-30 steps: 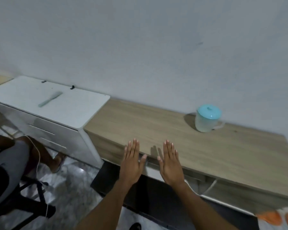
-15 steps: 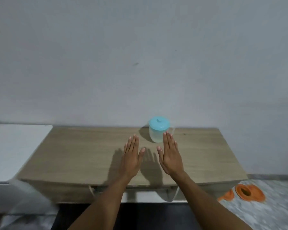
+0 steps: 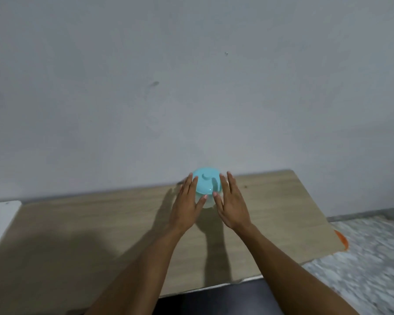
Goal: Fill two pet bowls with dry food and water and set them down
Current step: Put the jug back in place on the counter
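Note:
A translucent jug with a turquoise lid [image 3: 206, 183] stands upright near the back of a wooden tabletop [image 3: 100, 230], close to the wall. My left hand [image 3: 187, 204] is flat with fingers extended, just left of the jug, its fingertips overlapping the lid's left edge. My right hand [image 3: 231, 202] is held the same way on the jug's right side. Both hands are empty; I cannot tell whether they touch the jug. No pet bowl on the table.
A white cabinet top [image 3: 0, 219] adjoins the table on the left. Past the table's right edge lies a grey speckled floor [image 3: 369, 258], with an orange object [image 3: 342, 239] peeking out beside the table corner. A plain wall rises behind.
The view has shifted forward over the table. Both hands have advanced from the table's front part to either side of the jug.

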